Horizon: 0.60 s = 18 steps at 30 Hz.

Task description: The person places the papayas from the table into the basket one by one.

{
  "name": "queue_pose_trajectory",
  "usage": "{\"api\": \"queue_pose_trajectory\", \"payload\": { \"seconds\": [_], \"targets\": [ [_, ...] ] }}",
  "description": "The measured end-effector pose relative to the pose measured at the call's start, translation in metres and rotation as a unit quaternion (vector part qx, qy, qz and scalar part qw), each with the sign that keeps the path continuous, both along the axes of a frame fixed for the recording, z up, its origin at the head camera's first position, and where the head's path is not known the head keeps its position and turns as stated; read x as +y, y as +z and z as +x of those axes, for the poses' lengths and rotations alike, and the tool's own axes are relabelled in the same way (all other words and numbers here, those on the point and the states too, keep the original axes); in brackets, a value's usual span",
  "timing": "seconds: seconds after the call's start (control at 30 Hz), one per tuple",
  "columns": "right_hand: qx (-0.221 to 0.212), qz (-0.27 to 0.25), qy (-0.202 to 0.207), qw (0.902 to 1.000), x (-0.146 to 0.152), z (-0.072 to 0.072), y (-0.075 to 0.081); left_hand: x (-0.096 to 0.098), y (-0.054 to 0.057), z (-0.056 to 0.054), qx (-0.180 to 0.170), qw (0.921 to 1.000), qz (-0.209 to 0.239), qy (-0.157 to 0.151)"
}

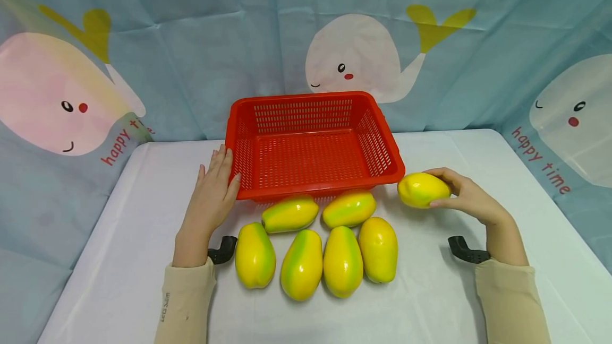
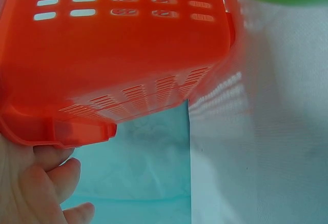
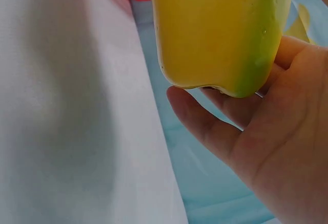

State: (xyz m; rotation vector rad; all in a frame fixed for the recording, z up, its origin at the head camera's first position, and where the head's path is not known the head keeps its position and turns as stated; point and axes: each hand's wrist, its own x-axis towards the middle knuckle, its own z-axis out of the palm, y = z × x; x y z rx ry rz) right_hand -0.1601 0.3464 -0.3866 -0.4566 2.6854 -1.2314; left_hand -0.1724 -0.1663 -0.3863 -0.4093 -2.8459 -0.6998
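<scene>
In the head view, an open red plastic basket stands on the table. My left hand holds its left rim, thumb over the top edge; the left wrist view shows fingers under the rim. My right hand grips a yellow-green papaya by one end, just off the basket's front right corner. The right wrist view shows this papaya held above the table, fingers around its blunt end. Several more papayas lie before the basket, among them an upper left one and a lower one.
A white-covered table carries everything. Behind it and at its sides hangs a blue curtain with whale prints. Black wrist mounts stick out beside both forearms. The near papayas lie between the two arms.
</scene>
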Motion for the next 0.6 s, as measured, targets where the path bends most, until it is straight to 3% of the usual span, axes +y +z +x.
{"api": "queue_pose_trajectory", "payload": {
  "seconds": [0.6],
  "targets": [
    [0.018, -0.012, -0.047, 0.9987, 0.0027, 0.0049, 0.0074, -0.0005, 0.0000, 0.0002, -0.001, 1.0000, 0.001, -0.002]
  ]
}}
